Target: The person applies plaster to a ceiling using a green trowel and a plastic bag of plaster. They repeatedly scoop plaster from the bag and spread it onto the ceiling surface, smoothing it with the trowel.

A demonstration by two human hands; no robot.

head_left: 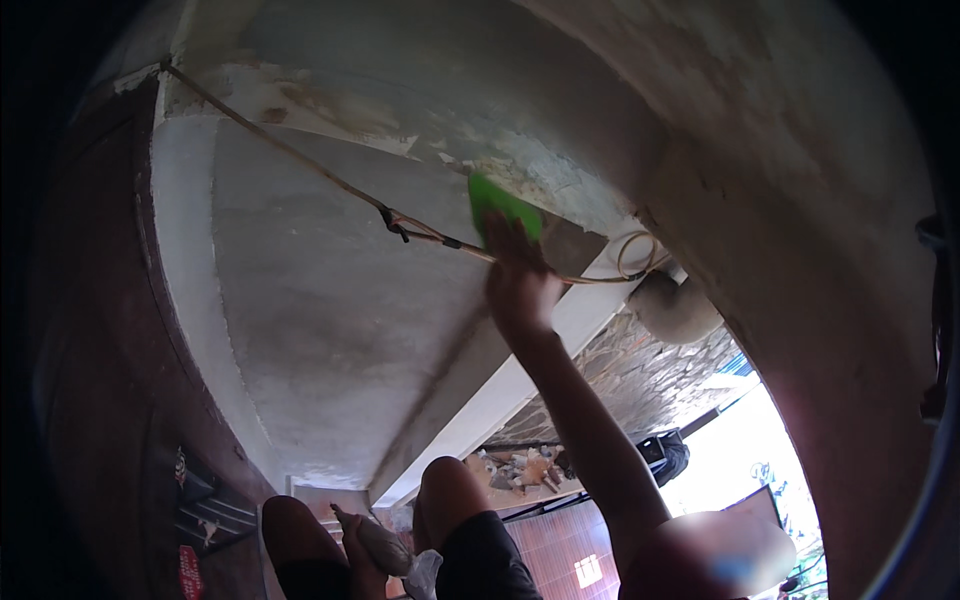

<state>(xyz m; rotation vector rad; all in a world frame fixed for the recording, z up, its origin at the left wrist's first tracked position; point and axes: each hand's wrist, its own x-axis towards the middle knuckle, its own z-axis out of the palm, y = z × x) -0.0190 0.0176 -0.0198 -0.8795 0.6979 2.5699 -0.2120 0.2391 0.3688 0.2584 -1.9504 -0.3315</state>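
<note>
My right arm reaches up from the lower right, and my right hand (522, 285) grips a flat green plastic spreader (503, 208). The spreader lies against the wall (330, 260), just below a rough, flaking whitish patch (545, 170). Motion blurs this hand slightly. Low in the view, between my bent knees, my left hand (362, 560) is closed around a clear plastic bag (385, 548) with greyish stuff inside. What fills it cannot be made out, and part of that hand is hidden behind the bag.
A thin tan cord (300, 160), knotted midway, runs slantwise across the wall, passing right by my right hand. Its coiled end (637, 255) hangs near a rounded grey object (675, 308). A dark wooden frame (110, 300) borders the left. Rubble (520, 470) lies beyond a pale ledge (480, 415).
</note>
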